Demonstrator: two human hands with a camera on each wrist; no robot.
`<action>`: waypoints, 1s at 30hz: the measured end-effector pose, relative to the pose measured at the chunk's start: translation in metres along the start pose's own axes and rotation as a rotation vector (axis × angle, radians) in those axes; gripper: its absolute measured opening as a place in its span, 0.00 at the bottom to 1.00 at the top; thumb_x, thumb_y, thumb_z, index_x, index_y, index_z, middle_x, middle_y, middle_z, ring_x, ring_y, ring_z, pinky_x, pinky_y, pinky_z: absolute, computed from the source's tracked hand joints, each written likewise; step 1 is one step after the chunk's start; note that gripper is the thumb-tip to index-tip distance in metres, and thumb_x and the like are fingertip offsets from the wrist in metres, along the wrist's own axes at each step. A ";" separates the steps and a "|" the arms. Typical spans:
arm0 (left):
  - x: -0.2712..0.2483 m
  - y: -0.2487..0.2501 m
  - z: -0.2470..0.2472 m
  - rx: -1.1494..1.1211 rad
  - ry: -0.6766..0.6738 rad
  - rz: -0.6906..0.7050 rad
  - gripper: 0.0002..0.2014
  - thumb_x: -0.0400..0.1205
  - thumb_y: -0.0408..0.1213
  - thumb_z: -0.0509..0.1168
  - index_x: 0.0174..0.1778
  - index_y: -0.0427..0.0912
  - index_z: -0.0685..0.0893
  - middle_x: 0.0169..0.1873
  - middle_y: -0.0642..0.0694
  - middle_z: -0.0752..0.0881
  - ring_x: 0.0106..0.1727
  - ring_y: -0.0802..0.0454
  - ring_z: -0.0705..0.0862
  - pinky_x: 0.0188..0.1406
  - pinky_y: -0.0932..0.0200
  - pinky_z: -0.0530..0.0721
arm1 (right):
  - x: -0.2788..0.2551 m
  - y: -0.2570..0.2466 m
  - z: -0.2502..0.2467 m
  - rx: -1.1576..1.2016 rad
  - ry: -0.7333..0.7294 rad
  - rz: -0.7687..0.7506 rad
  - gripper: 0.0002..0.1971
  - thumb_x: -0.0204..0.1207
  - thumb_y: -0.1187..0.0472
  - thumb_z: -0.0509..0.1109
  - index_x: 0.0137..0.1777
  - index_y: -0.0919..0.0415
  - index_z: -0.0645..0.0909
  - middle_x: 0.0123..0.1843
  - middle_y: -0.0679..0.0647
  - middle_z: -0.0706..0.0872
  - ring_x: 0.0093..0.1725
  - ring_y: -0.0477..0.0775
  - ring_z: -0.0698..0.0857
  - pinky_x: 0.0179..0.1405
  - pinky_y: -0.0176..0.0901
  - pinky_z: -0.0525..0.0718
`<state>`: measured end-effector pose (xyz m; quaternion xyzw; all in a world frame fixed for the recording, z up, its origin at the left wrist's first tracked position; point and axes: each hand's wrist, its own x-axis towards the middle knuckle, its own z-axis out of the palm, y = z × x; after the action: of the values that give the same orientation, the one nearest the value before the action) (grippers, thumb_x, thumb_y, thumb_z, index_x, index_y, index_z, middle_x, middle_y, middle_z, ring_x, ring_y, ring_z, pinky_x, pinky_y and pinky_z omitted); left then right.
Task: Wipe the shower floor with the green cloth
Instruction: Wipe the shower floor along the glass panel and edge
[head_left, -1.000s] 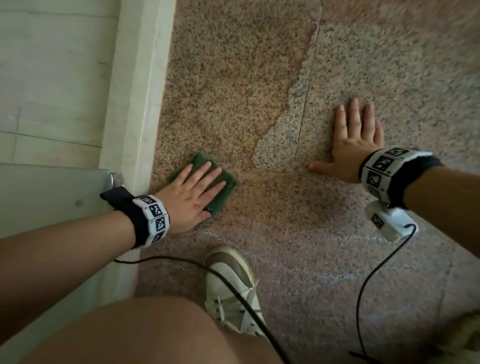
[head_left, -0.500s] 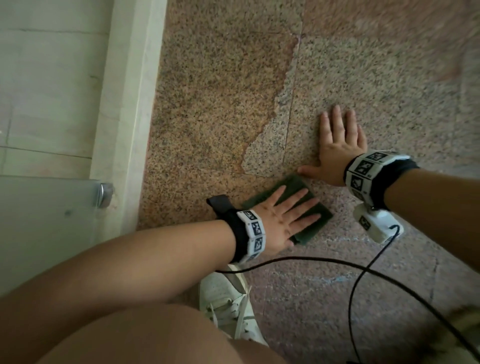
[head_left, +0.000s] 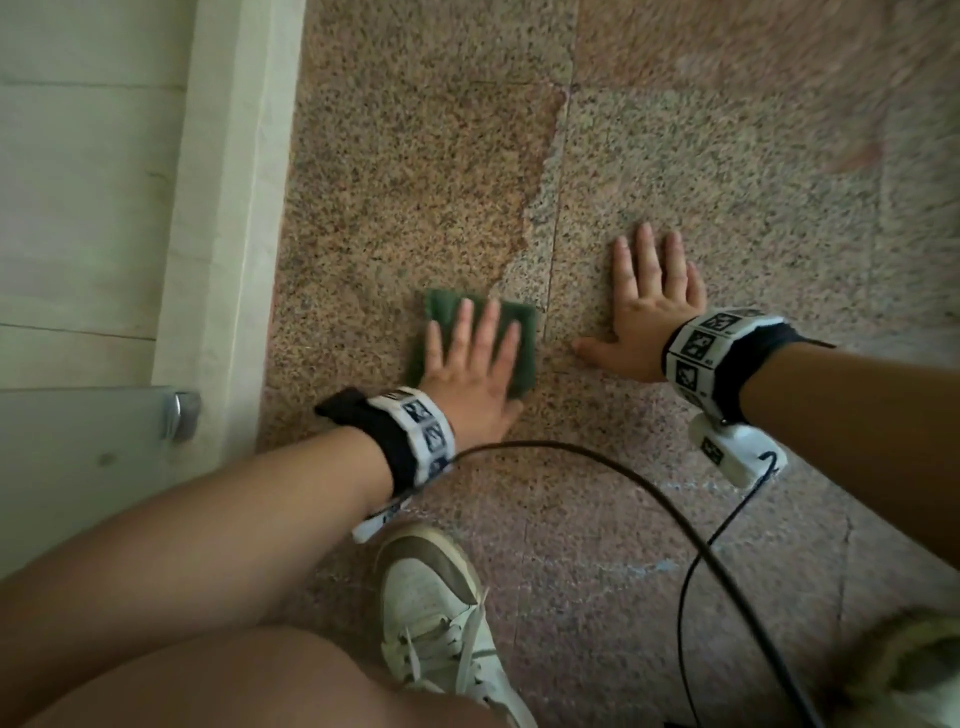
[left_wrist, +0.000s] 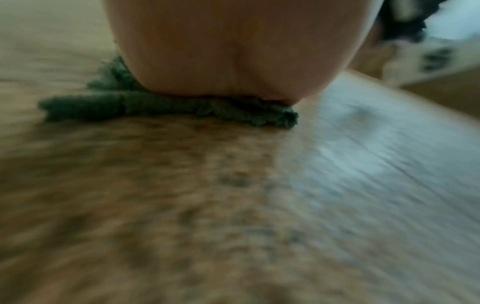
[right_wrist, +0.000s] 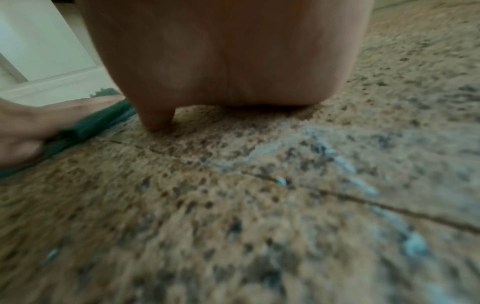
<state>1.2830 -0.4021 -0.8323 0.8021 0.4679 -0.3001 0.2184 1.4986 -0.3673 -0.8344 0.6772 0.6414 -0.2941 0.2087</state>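
The green cloth (head_left: 478, 345) looked soft, light and floppy, so pressing flat on its middle beat pinching. The left hand (head_left: 475, 371) lay on it, fingers straight and spread, mid shower floor (head_left: 727, 156); it'd slid back left. The right hand (head_left: 647, 312) stayed flat, bracing.

Ahead of my left hand (head_left: 470, 364), flat on the green cloth (head_left: 524, 340), the speckled shower floor (head_left: 415, 171) lies open to the top of view. To its left a pale raised curb (head_left: 228, 218) walls that side, with a glass panel's metal clip (head_left: 182, 415) beside it. My right hand (head_left: 649, 317) is planted flat just beside the cloth, thumb toward it. Behind, my white shoe (head_left: 441, 613) and a black cable (head_left: 649, 499) cross the floor.
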 end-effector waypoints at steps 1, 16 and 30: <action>-0.004 0.019 0.004 0.023 -0.027 0.094 0.43 0.86 0.60 0.49 0.84 0.41 0.31 0.80 0.37 0.23 0.80 0.31 0.23 0.77 0.25 0.32 | 0.001 0.001 0.000 0.015 0.007 -0.003 0.56 0.74 0.28 0.59 0.83 0.53 0.24 0.83 0.54 0.22 0.82 0.63 0.26 0.83 0.61 0.36; -0.024 -0.024 -0.002 -0.176 0.164 0.093 0.48 0.78 0.33 0.64 0.87 0.47 0.39 0.86 0.48 0.36 0.86 0.48 0.34 0.85 0.47 0.42 | -0.083 -0.073 0.053 0.108 0.091 -0.214 0.44 0.82 0.42 0.55 0.85 0.63 0.33 0.86 0.59 0.31 0.84 0.58 0.31 0.84 0.54 0.36; 0.012 0.008 -0.016 -0.016 0.039 0.156 0.72 0.66 0.73 0.70 0.81 0.41 0.22 0.79 0.43 0.20 0.80 0.44 0.21 0.81 0.43 0.30 | -0.059 0.068 0.055 0.190 0.219 0.227 0.40 0.84 0.43 0.49 0.85 0.58 0.30 0.86 0.56 0.30 0.85 0.55 0.31 0.84 0.53 0.35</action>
<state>1.2991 -0.3886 -0.8284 0.8401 0.4105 -0.2625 0.2385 1.5584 -0.4538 -0.8424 0.7898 0.5492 -0.2524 0.1042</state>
